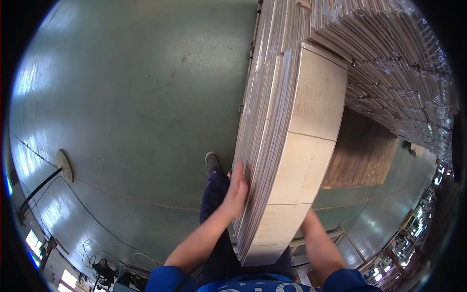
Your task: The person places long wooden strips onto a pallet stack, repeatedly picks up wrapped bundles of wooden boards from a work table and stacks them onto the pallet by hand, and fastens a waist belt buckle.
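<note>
In front of me is a tall stack of thin, flat wooden panels (304, 168); the top one is pale, with dark lines across it and faint printed marks. My left hand (236, 193) lies along the left side of the stack, its fingers stretched out and pointing away from me. On the other side, my right hand (309, 221) reaches under or behind the right edge of the panels, so its fingers are hidden. The near end of the stack is close to my body.
Beyond and to the right stand more stacked panels (399, 68) with clear plastic wrap on them. A brown wooden board (362, 151) lies to the right of the near stack. Green floor (136, 107) spreads out on the left, where a round stand base (64, 165) and cables lie.
</note>
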### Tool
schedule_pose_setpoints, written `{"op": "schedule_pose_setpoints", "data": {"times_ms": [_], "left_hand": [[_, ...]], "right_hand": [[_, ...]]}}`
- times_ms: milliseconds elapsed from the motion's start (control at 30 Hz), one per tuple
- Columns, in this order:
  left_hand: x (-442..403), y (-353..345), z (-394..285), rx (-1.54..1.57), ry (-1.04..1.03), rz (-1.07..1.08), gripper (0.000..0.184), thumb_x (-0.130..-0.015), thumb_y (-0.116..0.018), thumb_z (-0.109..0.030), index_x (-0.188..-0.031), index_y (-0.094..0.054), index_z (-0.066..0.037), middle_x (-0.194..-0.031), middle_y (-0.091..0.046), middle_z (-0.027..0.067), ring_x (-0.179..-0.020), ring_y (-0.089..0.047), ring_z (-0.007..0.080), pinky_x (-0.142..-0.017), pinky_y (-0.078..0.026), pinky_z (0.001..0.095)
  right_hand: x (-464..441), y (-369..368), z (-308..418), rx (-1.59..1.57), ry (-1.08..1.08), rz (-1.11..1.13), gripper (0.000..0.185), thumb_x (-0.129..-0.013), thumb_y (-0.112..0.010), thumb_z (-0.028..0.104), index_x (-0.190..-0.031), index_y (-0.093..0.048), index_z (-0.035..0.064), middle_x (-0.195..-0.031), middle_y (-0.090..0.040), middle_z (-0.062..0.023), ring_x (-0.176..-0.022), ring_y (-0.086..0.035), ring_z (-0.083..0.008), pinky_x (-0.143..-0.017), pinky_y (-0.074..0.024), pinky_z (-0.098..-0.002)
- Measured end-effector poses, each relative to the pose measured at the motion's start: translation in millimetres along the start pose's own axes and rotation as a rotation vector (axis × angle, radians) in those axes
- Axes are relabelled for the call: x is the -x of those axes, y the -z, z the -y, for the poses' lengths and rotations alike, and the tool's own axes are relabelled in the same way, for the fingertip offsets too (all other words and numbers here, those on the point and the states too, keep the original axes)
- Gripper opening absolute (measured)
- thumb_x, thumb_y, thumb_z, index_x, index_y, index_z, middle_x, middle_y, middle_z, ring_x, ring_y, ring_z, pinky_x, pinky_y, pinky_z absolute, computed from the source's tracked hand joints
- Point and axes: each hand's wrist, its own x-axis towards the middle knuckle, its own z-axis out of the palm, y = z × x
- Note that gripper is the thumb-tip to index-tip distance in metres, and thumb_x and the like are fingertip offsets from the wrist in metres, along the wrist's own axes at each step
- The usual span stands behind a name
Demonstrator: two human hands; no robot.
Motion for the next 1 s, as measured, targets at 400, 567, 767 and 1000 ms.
{"op": "schedule_pose_setpoints", "data": {"times_ms": [400, 567, 767, 1000], "left_hand": [[-308.7, 7.9, -96.3, 0.149, -0.178, 0.066, 0.081, -0.102, -0.024, -0.054, -0.149, -0.013, 0.011, -0.160, -0.010, 0.0239, -0.149, -0.006, 0.0286, -0.120, -0.008, 0.0341], [-288.8, 10.6, -100.7, 0.289, 0.012, 0.166, 0.079, -0.099, -0.024, -0.064, -0.152, -0.026, -0.005, -0.152, -0.035, 0.0132, -0.141, -0.028, 0.0238, -0.117, -0.021, 0.0361], [-299.0, 36.3, -100.3, 0.065, -0.074, 0.044, 0.080, -0.099, -0.024, -0.065, -0.152, -0.026, -0.004, -0.153, -0.033, 0.0131, -0.142, -0.026, 0.0248, -0.117, -0.020, 0.0368], [-109.2, 25.1, -22.1, -0.206, 0.255, -0.144, 0.082, -0.098, -0.024, -0.066, -0.152, -0.026, -0.004, -0.155, -0.030, 0.0130, -0.144, -0.024, 0.0259, -0.118, -0.018, 0.0376]], "right_hand": [[-162.6, -75.4, 219.8, 0.039, 0.411, 0.037, 0.078, -0.099, -0.029, 0.062, -0.151, -0.028, 0.0036, -0.152, -0.035, -0.0179, -0.141, -0.034, -0.0285, -0.115, -0.0283, -0.0374], [-175.3, -70.8, 218.1, 0.058, 0.434, 0.048, 0.079, -0.099, -0.029, 0.062, -0.151, -0.027, 0.0035, -0.153, -0.034, -0.0180, -0.142, -0.032, -0.0285, -0.115, -0.0273, -0.0374], [-159.1, -42.3, 189.0, 0.061, 0.482, 0.055, 0.079, -0.099, -0.029, 0.062, -0.152, -0.026, 0.0034, -0.154, -0.033, -0.0182, -0.143, -0.030, -0.0285, -0.116, -0.0260, -0.0374], [-57.4, 58.9, -15.3, 0.219, 0.224, 0.209, 0.081, -0.101, -0.021, 0.060, -0.153, -0.014, -0.0014, -0.161, -0.011, -0.0173, -0.149, -0.010, -0.0267, -0.121, -0.0104, -0.0357]]}}
